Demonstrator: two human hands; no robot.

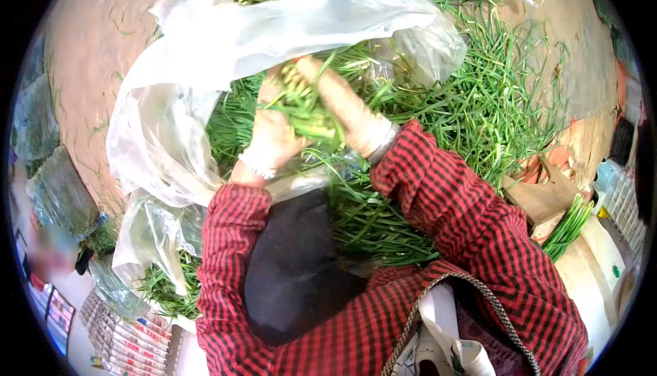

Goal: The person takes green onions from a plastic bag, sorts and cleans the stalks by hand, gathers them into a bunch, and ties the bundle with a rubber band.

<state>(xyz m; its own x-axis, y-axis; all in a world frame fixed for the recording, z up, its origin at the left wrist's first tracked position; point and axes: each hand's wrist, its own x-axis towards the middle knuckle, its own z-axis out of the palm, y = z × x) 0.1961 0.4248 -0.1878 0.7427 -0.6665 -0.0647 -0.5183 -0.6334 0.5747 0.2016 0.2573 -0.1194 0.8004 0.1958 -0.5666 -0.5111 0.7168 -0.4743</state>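
Note:
A bundle of green stalks with pale cut ends is held between my two hands, in the middle of the upper half. My left hand wraps round its left side, with a white band at the wrist. From the right, my right hand grips the same bundle, its fingers near the pale ends. Around and above both hands lies a big clear plastic bag, open, with more green stalks inside it.
Loose green stalks spread over the ground at the right. At the lower right stand a wooden block and a small green bundle. Filled plastic bags lie at the far left. A dark-covered knee is below my hands.

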